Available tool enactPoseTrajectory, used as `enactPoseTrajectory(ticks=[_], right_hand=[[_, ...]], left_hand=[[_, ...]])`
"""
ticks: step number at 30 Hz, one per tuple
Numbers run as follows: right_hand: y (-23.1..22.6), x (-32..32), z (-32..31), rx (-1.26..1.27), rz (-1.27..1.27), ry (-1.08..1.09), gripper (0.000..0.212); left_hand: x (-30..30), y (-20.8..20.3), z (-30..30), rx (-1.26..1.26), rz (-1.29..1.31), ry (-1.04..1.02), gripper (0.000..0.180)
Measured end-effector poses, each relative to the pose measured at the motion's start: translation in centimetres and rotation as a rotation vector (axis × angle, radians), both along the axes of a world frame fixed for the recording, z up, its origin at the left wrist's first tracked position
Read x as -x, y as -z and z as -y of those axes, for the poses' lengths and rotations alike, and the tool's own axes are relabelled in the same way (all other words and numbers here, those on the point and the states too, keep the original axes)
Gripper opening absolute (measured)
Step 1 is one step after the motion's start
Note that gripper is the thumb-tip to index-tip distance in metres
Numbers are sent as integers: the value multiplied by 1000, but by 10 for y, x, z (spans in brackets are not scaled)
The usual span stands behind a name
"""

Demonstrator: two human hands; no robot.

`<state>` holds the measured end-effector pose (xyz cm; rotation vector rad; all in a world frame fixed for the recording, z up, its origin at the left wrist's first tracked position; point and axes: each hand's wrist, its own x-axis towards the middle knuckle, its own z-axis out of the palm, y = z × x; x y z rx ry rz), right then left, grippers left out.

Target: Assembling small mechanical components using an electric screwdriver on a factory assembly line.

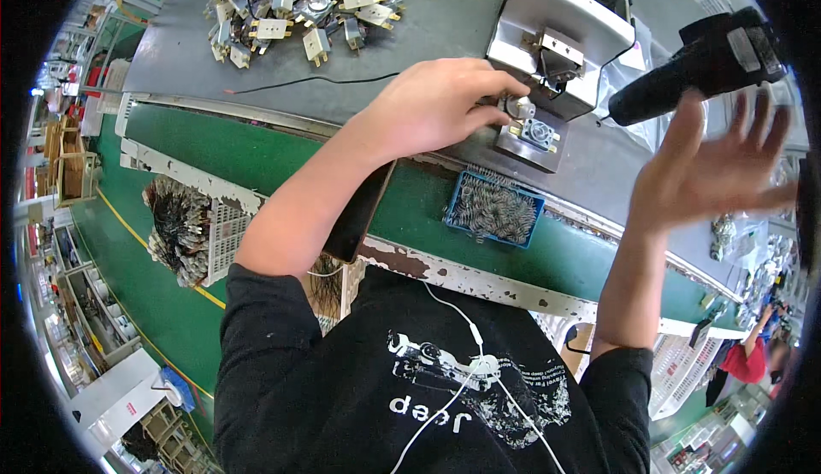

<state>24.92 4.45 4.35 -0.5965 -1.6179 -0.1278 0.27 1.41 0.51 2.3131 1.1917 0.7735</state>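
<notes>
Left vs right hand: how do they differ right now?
Pose: the left hand is pinched on a small metal part; the right hand is open, fingers spread, holding nothing visible.
Place: the left hand is beside the metal block; the right hand is just below the black tool in the picture, contact unclear.
Shared: both are bare.

Floor: green, glossy [167,324], crossed by yellow lines [128,217]
Surface: dark grey top [453,29], its near side edged by a green strip [201,141] and a pale rail [184,164] with chipped paint
Left side: wooden crates [77,175] and loaded shelving [90,312]
Lower left: white-topped stand [111,393] beside slatted wooden racks [167,431]
Light: bright
</notes>
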Motion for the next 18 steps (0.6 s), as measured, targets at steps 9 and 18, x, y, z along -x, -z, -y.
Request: enactPoseTrajectory(ticks=[9, 18], right_hand=[[45, 1, 49, 713, 775, 92, 32], [25, 2, 75, 805, 531, -340, 29]], left_hand=[[12, 6, 11, 139, 15, 18, 38], [14, 8, 9, 124, 1, 11, 39]])
